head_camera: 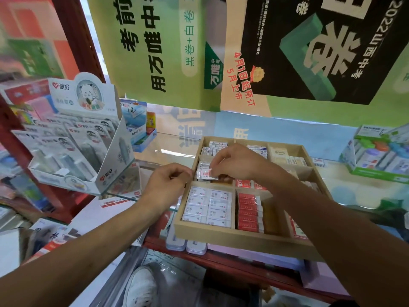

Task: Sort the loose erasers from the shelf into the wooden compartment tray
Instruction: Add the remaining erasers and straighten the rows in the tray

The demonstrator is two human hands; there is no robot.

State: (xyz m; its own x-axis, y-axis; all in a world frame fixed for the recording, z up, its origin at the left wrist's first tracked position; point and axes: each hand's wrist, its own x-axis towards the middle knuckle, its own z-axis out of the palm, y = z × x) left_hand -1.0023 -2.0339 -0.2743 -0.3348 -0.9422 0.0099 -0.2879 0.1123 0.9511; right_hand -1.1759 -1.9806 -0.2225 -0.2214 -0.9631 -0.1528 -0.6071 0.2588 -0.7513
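Green posters (155,52) above perhaps glass shelf (168,149)

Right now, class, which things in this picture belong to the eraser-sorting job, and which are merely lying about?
Belongs to the job:
wooden tray
wrapped eraser, pinched by the right hand
left hand, at the tray's edge
white erasers and red erasers, already sorted

Lying about:
cardboard display box
green box
hanging posters

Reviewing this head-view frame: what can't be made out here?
- Left hand: its curled fingers face away, so any contents are hidden.
- Tray right compartments: covered by the right hand and forearm.
- Wrapped eraser pinched by the right hand: label too small and blurred to read.
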